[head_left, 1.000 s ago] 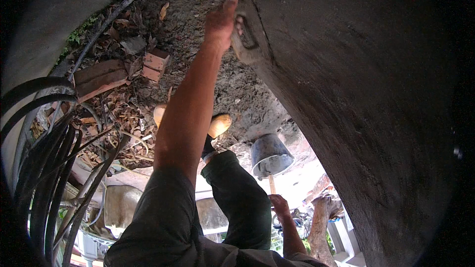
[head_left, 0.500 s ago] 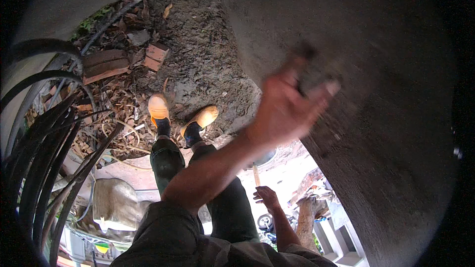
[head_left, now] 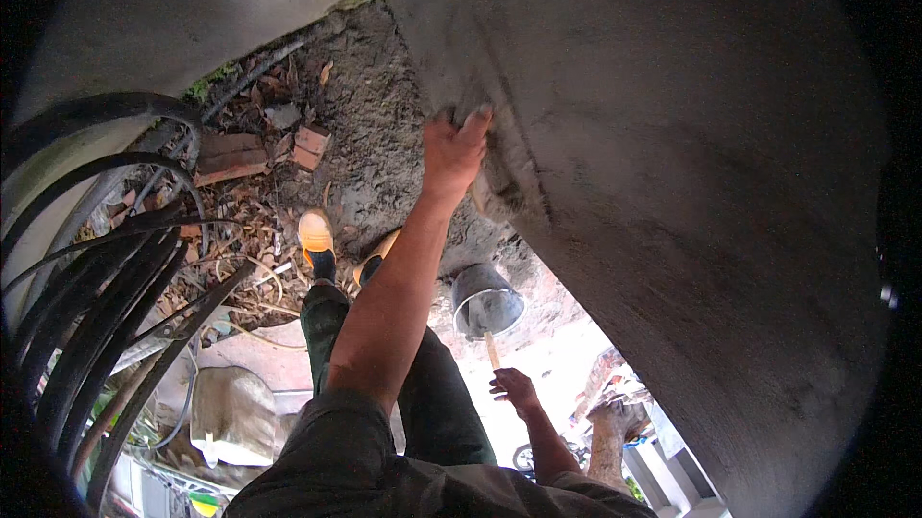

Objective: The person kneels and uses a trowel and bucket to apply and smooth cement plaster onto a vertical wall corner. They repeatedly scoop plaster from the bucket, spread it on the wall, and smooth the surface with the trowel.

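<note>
My left hand (head_left: 453,158) is raised against the grey plastered wall (head_left: 672,182), its fingers closed round the grip of a mortar-coated plastering float (head_left: 507,177). The float is nearly the wall's colour, so its outline is hard to make out; it lies along the wall's left edge. Lower down, my right hand (head_left: 516,389) is closed at the end of a light wooden handle (head_left: 493,352). What the handle's far end joins is unclear; it overlaps the rim of a dark bucket (head_left: 488,299) standing on the ground with grey stuff inside.
Thick black hoses (head_left: 106,278) loop at the left. Bricks (head_left: 230,157) and dry leaves (head_left: 264,278) lie by my yellow shoes (head_left: 315,232). A second pale wall (head_left: 240,19) rises at the far left. A tree trunk (head_left: 607,436) stands at the lower right.
My left hand has swept left across the wall with the float, to the wall's left edge. The view has shifted and more of the bucket shows. My right hand keeps the wooden handle.
</note>
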{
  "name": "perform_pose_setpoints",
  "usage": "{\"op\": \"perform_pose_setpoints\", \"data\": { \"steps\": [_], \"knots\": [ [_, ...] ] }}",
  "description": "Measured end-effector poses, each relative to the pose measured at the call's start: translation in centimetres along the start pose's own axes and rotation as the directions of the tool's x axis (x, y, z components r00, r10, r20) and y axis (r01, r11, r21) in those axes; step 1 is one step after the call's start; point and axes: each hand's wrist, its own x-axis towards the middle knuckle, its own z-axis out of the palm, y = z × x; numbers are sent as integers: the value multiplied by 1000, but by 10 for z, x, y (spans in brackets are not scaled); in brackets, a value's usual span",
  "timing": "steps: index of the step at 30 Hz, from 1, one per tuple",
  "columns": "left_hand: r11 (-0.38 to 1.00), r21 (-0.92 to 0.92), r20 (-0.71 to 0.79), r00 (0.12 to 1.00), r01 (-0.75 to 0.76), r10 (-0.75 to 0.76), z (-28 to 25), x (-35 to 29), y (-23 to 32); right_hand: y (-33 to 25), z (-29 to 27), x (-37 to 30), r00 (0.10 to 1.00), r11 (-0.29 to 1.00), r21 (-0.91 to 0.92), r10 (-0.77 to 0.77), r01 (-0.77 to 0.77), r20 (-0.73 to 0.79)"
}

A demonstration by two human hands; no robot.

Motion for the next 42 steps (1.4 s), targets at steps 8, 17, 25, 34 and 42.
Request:
{"op": "perform_pose_setpoints", "data": {
  "steps": [8, 17, 25, 34, 42],
  "knots": [
    [939, -323, -60, 987, 121, -148, 61, -90, 29, -1, 9, -36, 988, 988, 99, -127, 118, 85],
    [963, -229, 111, 979, -144, 173, 159, -204, 234, -15, 15, -85, 952, 955, 136, -282, 265, 119],
    [875, -49, 261, 839, -482, 477, 240, -326, 359, -17, 10, -120, 909, 885, 261, -413, 386, 52],
    [-90, 478, 375, 111, -874, 920, 316, -431, 512, -18, 6, -161, 868, 811, 323, -491, 488, -76],
    [-19, 481, 575, 300, -876, 761, 244, -310, 498, 34, 20, -150, 894, 775, 453, -426, 440, -139]
  ]
}}
